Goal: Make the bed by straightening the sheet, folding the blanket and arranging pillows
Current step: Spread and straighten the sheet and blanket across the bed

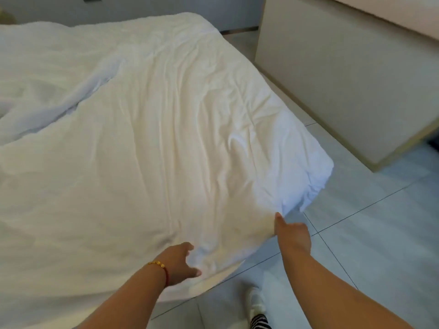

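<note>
A wrinkled white blanket (147, 129) covers the bed, bunched in folds at the far left. At its near edge, the left hand (180, 262) grips the cloth with curled fingers; the right hand (293, 236) pinches the edge near the hanging corner. A pale cabinet (344, 74) stands right of the bed, with a strip of grey tiled floor (368, 222) between. A white shoe (255, 300) stands on the tiles below.

No legible text or labels.
</note>
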